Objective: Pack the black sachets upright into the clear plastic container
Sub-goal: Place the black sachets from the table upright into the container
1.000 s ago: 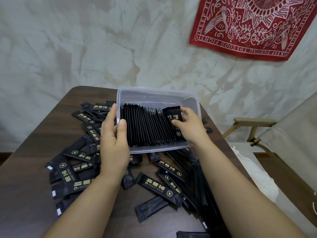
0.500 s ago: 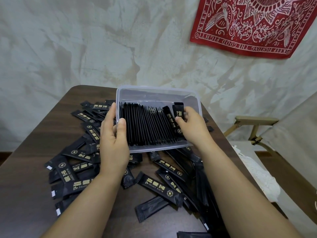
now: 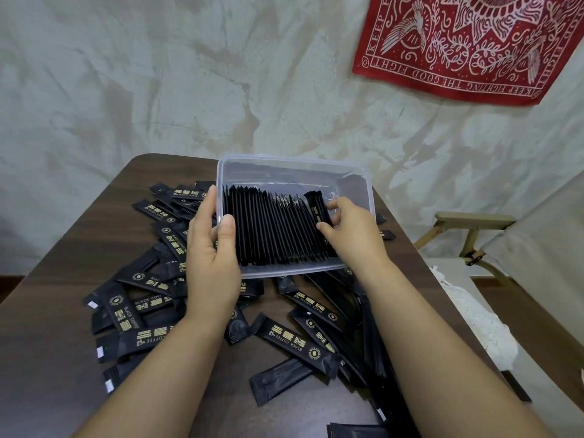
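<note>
The table (image 3: pixel 47 358) is carrying loose sachets (image 3: pixel 294 339) and, near its far edge, the clear plastic container (image 3: pixel 294 159), whose left wall the left hand (image 3: pixel 211 257) is gripping while the right hand (image 3: pixel 354 229) is pinching one sachet (image 3: pixel 319 207) at the upright row's (image 3: pixel 271 232) right end, beside free room along the right wall.

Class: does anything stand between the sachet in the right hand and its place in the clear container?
Nothing visible does. The sachet leans on the right end of the packed row; the container floor beside it is bare.
</note>
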`<state>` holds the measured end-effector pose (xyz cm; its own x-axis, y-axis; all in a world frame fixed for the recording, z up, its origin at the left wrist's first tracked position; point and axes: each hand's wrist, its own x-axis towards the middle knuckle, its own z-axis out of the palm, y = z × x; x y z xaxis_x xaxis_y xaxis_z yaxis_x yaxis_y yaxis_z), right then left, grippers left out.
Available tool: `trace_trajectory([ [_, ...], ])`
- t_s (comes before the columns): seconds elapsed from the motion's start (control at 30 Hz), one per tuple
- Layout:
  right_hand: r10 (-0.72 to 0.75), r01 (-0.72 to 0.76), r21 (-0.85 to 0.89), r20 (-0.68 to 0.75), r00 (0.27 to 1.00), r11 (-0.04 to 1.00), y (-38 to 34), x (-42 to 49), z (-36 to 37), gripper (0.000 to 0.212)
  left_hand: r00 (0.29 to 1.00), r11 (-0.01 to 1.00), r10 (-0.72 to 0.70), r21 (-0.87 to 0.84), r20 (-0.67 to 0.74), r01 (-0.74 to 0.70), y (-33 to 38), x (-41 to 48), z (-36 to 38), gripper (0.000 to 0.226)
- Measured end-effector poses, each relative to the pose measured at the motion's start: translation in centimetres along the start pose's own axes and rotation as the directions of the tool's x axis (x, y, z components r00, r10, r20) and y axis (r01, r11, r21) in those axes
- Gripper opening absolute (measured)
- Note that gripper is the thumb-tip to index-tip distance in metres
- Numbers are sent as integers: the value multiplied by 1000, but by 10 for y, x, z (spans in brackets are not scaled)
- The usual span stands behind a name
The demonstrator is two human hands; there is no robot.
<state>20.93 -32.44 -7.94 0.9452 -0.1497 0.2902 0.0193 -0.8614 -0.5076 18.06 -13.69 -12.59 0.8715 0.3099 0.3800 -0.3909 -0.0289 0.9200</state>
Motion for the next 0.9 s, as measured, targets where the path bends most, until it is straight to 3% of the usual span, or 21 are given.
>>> trace_trajectory([
  [0.3,85,-91,22,182,980,996,-1,3,-4,36,1000,1000,-5,2,16,5,3,-2,1,44],
  [0.43,80,-96,74,189,979,993,-1,1,-4,35,1000,1000,-3,4,5,3,2,-1,0,43],
  [0.73,6,-12,24,259,966,1000,-2,-4,-13,45,1000,1000,-2,-2,-3,2,6,-2,1,44],
  [0.9,-129,118,67,180,975,991,-5,-19,-37,39,1000,1000,-12,5,-23,12,4,-1,0,44],
])
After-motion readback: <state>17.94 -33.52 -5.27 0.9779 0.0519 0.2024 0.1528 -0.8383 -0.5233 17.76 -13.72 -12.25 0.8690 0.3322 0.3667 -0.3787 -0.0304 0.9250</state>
